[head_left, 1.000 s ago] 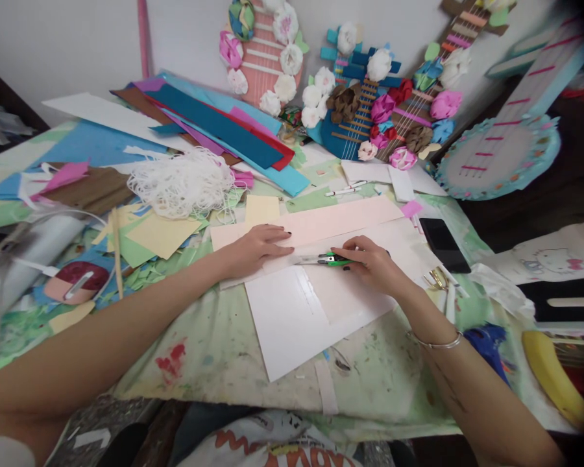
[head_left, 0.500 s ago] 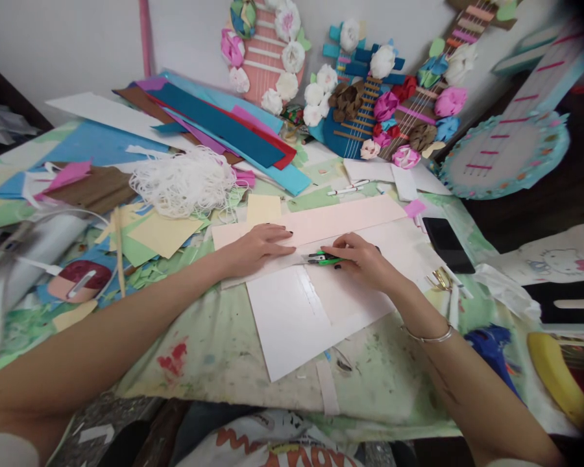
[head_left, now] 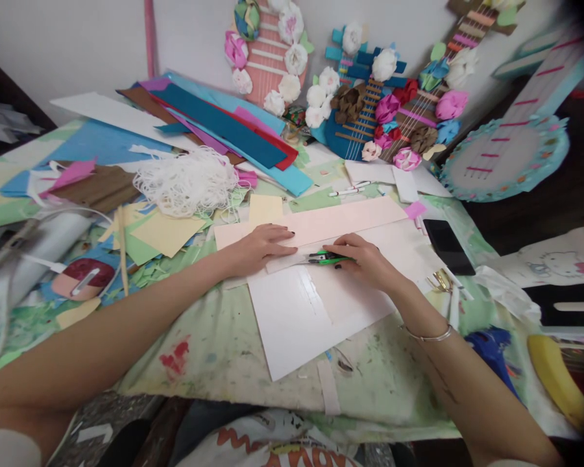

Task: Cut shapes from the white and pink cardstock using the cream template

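My left hand [head_left: 265, 246] lies flat with its fingers stretched out, pressing on the pale pink card strip [head_left: 345, 218] and the pale sheet below it. My right hand [head_left: 363, 258] is closed around a small green-and-black cutter [head_left: 324, 258]. The cutter's metal tip points left, close to my left fingers, and rests at a narrow pale strip [head_left: 285, 263]. Beneath lies a white card [head_left: 285, 331], with a faint slit or torn line in its surface. The tip's exact contact with the paper is too small to tell.
Behind are tangled white string [head_left: 187, 181] and stacked coloured strips [head_left: 224, 126]. Decorated paper guitars [head_left: 355, 123] lean on the wall. A phone [head_left: 448, 246], a gold clip [head_left: 439, 280], a blue tool [head_left: 491, 350] and a yellow roll [head_left: 555, 376] lie right. Paper scraps [head_left: 168, 233] cover the left.
The whole view has shifted slightly. Both hands and the cutter stay in almost the same place on the paper.
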A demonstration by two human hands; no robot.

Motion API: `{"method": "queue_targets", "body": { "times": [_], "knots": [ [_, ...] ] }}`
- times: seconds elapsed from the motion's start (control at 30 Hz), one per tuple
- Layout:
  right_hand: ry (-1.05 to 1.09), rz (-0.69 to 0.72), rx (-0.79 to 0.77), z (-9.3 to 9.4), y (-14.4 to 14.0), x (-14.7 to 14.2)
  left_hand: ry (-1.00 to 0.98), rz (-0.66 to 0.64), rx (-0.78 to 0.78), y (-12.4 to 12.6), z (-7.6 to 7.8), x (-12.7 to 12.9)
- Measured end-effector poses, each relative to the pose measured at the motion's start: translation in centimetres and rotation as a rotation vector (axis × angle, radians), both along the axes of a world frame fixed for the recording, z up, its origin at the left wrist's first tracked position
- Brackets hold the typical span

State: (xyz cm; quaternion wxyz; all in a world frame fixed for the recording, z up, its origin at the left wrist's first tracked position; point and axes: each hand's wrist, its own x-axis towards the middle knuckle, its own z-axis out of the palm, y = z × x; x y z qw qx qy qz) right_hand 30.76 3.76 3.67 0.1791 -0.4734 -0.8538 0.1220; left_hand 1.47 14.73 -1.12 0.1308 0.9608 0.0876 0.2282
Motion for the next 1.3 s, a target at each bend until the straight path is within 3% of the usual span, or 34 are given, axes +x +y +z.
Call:
{"method": "queue_targets", "body": {
  "times": [0.23,0.63,1.0,1.3],
  "knots": [
    [-0.011,0.031,-0.014,0.2,1.1,-1.6,0.011,0.01,-0.004,-0.1,0.1,-0.1],
    [0.053,-0.035,-0.059,-0.1,-0.3,-0.2,0.006,0.007,-0.021,-0.2,0.0,-0.1],
    [-0.006,0.017,-0.007,0.3,0.7,-1.9,0.012,0.004,-0.04,-0.3,0.3,-0.1],
    [0.023,0.007,-0.046,0.4,-0.2,-1.4,0.015,0.025,-0.069,-0.3,0.2,-0.1]
  ]
}}
